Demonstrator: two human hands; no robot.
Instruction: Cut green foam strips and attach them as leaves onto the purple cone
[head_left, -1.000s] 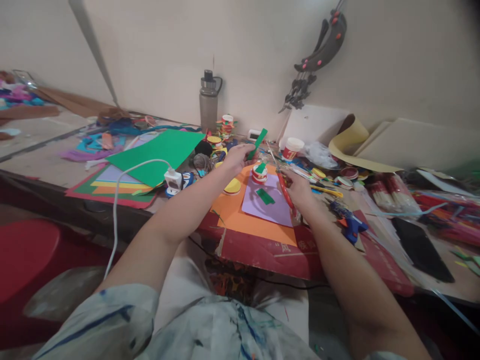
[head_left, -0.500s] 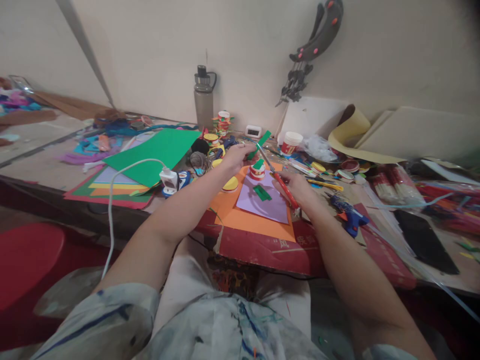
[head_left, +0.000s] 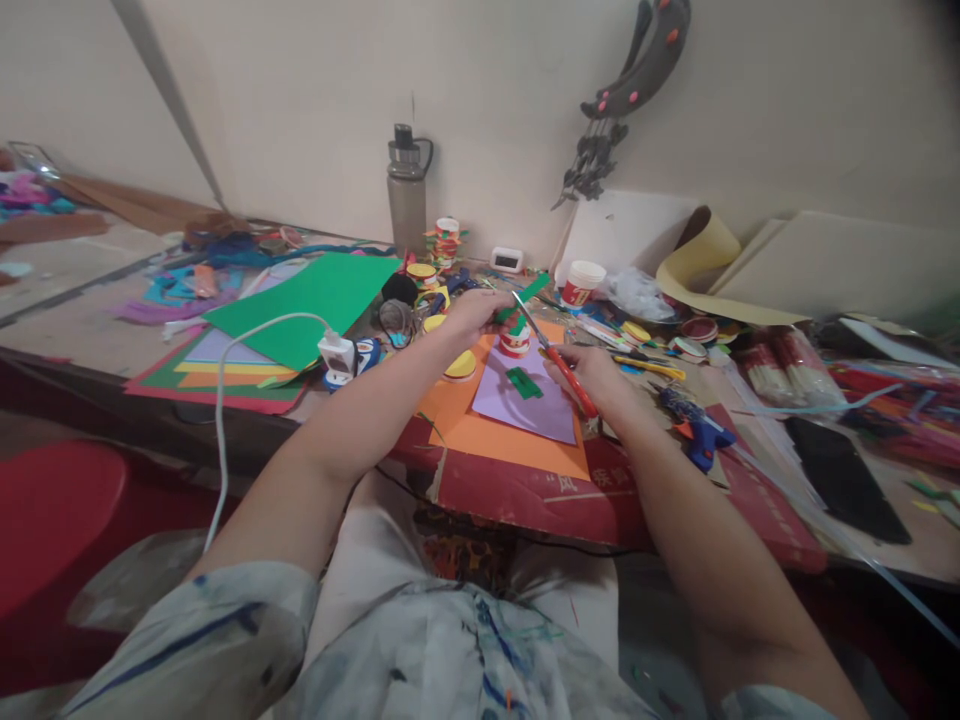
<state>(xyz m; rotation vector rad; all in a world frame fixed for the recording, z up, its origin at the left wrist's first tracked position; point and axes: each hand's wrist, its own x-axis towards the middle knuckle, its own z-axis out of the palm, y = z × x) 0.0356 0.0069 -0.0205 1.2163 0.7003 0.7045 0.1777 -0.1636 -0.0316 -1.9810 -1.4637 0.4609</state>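
Observation:
My left hand (head_left: 480,312) is closed on a green paper strip (head_left: 535,288), whose free end points up and to the right. In my right hand (head_left: 589,375) are scissors with red handles (head_left: 571,380); their metal blades reach up to the strip beside my left fingers. Under the blades stands a small red and white paper cup (head_left: 515,340), partly covered by green paper. Just below it, green paper pieces (head_left: 523,382) lie on a purple sheet (head_left: 517,415), which rests on an orange sheet (head_left: 480,440).
Left are a large green sheet (head_left: 307,305) and a white plug with cable (head_left: 337,355). A bottle (head_left: 407,195) stands by the wall. On the right lie a blue glue gun (head_left: 705,440), a yellow cutter (head_left: 651,368) and a black phone-like slab (head_left: 847,480). Another paper cup (head_left: 582,285) stands behind.
The green strip has tilted further right and lower at its free end. The scissors and both hands stay nearly in place.

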